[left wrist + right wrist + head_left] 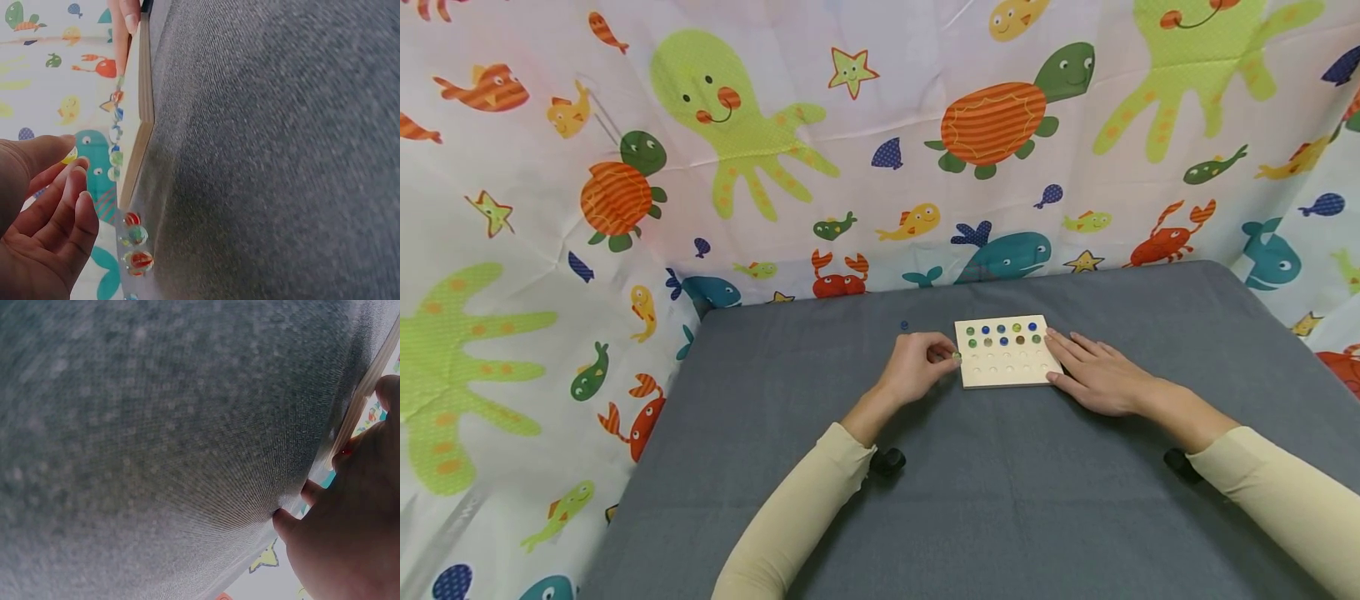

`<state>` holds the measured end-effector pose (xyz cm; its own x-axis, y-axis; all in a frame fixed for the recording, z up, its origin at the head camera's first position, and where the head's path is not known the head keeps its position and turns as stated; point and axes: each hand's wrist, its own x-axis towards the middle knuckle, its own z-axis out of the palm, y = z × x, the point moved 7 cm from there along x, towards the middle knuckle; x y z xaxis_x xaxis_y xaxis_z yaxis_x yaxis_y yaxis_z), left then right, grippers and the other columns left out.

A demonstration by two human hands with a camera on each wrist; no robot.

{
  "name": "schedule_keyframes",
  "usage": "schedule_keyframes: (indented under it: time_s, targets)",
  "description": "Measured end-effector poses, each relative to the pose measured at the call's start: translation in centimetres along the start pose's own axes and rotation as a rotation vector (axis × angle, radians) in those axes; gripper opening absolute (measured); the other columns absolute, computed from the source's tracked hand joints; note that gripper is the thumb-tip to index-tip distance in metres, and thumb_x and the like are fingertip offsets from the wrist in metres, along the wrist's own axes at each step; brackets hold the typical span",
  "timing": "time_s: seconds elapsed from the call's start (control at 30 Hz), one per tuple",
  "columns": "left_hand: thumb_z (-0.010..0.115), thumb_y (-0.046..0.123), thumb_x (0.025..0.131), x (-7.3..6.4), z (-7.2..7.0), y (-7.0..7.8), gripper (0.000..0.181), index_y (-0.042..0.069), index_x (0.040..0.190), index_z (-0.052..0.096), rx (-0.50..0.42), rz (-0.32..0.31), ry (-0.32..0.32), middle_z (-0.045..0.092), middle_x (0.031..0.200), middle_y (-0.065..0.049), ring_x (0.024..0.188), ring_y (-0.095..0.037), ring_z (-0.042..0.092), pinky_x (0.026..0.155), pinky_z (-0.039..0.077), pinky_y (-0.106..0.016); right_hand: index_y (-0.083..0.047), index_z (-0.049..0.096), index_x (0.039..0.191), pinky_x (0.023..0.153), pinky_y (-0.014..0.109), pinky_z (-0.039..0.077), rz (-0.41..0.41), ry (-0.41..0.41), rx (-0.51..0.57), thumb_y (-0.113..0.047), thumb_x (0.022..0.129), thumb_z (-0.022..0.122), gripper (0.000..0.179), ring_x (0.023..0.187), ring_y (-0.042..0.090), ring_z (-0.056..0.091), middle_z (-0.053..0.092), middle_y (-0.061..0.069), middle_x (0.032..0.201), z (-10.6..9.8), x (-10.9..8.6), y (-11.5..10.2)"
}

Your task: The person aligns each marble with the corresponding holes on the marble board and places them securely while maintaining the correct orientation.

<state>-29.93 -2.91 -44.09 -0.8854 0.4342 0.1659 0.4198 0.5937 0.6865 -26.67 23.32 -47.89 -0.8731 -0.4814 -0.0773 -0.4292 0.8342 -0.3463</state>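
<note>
Beside the board, the left hand pinched a marble whose smoothness could let it slip; the right hand, fingers straight, touched the board's edge.

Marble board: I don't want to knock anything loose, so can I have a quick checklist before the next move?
1. Yellowish marble pinched by the left hand: ok.
2. Right hand against the right edge of the board: ok.
3. Board lying flat on the gray cloth: ok.
4. Empty hollows available: ok, in the two nearer rows.
5. Pinched marble above a hollow: not ok, it is at the board's left edge.
6. Which hollow is meant: cannot tell.
</note>
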Motion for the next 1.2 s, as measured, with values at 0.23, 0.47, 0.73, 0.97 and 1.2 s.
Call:
schedule_keyframes:
  time_s: [0.23,0.47,0.73,0.97,1.2]
  targets:
    - [0.074,0.019,0.096,0.4,0.8,0.8,0.014,0.009,0.106,0.076,-0.028,0.033,-0.035,0.074,0.093,0.0,0.076,-0.005,0.064,0.068,0.052,-0.02,-0.004,0.023,0.162,0.112,0.073,0.016,-0.015,0.006,0.023,-0.045,0.108,0.046,0.072,0.149,0.053,0.019,0.02,0.018,0.168,-0.2,-0.4,-0.2]
    - [0.075,0.018,0.096,0.8,1.5,1.9,0.013,0.008,0.104,0.076,-0.025,0.072,-0.043,0.074,0.092,-0.001,0.076,-0.005,0.064,0.068,0.051,-0.018,-0.003,0.023,0.162,0.112,0.074,0.016,-0.001,-0.002,0.013,-0.047,0.108,0.044,0.073,0.149,0.053,0.019,0.02,0.019,0.168,0.1,-0.5,-0.2]
    - [0.074,0.017,0.096,1.2,2.3,2.7,0.012,0.01,0.105,0.077,-0.012,0.067,-0.06,0.074,0.093,0.001,0.075,-0.005,0.063,0.066,0.05,-0.018,-0.005,0.022,0.163,0.111,0.074,0.015,-0.015,0.016,0.022,-0.046,0.108,0.045,0.072,0.149,0.053,0.018,0.019,0.018,0.168,0.3,-0.4,-0.2]
    - [0.074,0.017,0.096,1.9,3.0,3.6,0.015,0.008,0.108,0.076,0.017,0.073,-0.063,0.075,0.094,-0.001,0.076,-0.006,0.064,0.067,0.049,-0.016,-0.005,0.022,0.163,0.114,0.072,0.014,0.019,-0.004,-0.002,-0.05,0.108,0.043,0.074,0.15,0.051,0.018,0.018,0.017,0.169,0.3,-0.2,-0.2]
    - [0.075,0.018,0.095,2.7,4.2,4.1,0.013,0.008,0.104,0.076,0.025,0.059,-0.065,0.074,0.09,0.0,0.073,-0.005,0.062,0.066,0.048,-0.015,-0.003,0.022,0.162,0.113,0.073,0.014,0.007,-0.004,0.002,-0.047,0.109,0.042,0.072,0.149,0.053,0.018,0.019,0.019,0.168,0.0,-0.2,-0.5]
